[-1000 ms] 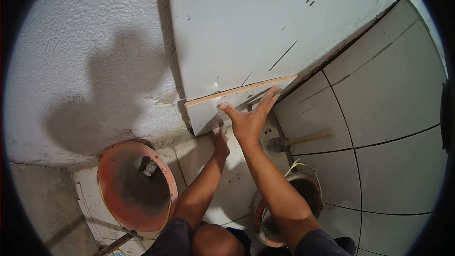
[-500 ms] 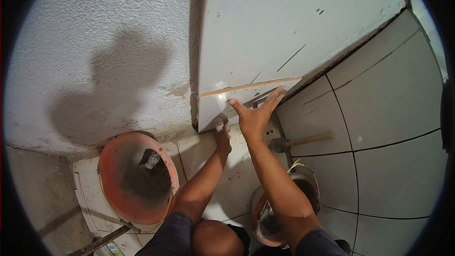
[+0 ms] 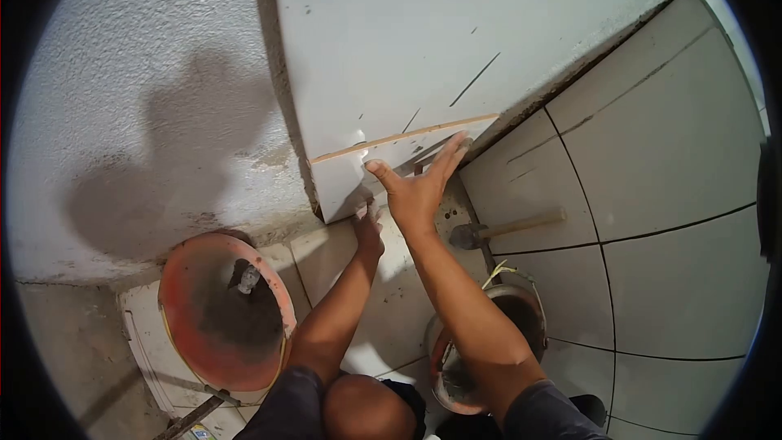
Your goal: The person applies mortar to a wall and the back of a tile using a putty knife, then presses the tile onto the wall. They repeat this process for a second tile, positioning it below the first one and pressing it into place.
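A narrow white tile strip [image 3: 338, 187] stands against the wall, below a large white tile [image 3: 383, 41]. A thin orange-brown line runs along the joint between them. My right hand [image 3: 417, 200] is open, with thumb and fingers spread wide against the strip. At the strip's lower edge is my left hand [image 3: 369, 228], its fingers pointing up and touching the tile; part of them is hard to make out. To the right of my right hand, a hammer with a wooden handle [image 3: 525, 222] and a dark head lies near the tiled wall.
A reddish basin [image 3: 175, 310] with grey material and a whitish object in it stands at left. A bucket [image 3: 533, 301] sits beneath my right forearm. Dark-jointed tiles [image 3: 668, 277] cover the right side. Rough white wall [image 3: 204, 0] rises at left; floor tiles [image 3: 326, 265] lie below.
The whole view has shifted, so the wall tiles and both hands appear farther left and slightly higher. Both hands keep the same places on the tile strip.
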### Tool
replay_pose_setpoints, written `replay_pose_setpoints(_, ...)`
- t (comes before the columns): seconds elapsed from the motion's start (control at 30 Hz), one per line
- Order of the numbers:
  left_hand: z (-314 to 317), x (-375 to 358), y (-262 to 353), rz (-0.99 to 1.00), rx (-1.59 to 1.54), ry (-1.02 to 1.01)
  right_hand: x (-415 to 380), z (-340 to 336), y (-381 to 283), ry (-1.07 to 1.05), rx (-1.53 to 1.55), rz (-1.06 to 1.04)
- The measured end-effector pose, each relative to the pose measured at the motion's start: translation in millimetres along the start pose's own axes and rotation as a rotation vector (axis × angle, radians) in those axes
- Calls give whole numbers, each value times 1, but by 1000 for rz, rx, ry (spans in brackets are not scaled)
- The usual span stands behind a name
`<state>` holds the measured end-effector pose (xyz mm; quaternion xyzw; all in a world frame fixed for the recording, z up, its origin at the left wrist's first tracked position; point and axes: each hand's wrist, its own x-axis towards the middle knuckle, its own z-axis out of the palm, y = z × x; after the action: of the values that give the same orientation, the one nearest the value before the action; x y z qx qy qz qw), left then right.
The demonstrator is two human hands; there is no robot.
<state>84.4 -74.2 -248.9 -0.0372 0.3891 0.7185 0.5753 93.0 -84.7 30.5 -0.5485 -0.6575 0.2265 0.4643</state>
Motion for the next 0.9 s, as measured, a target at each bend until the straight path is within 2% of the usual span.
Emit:
replay_pose_setpoints(0.1,-7,6,-6,47,-14,21,-3,2,-2,-7,28,22)
replay_pose_setpoints(0.27,-16,26,-22,73,-68,-75,-1,3,1,-9,-2,-3)
replay_pose_setpoints(0.4,-9,13,-11,15,-17,-24,-3,-1,-5,-18,17,33)
replay_pose_setpoints(0.57,-15,21,-13,-5,-55,-71,-1,-1,0,6,-33,-11)
replay_pose_setpoints(0.6,-19,21,-15,-27,-37,-69,-1,-2,-1,17,-41,14)
replay_pose_setpoints(0.67,-28,22,-14,194,322,-267,0,-3,-3,-1,-15,20)
replay_pose_setpoints(0.7,-32,31,-15,177,339,-267,0,-2,-1,12,-34,10)
replay_pose_setpoints(0.77,-42,49,-24,-49,-34,-331,-1,-5,-2,1,-21,35)
replay_pose_setpoints(0.87,-37,44,-19,-43,-54,-348,0,-5,1,-28,4,30)
replay_pose_setpoints(0.9,-34,45,-17,-68,-40,-297,0,-6,0,-32,13,48)
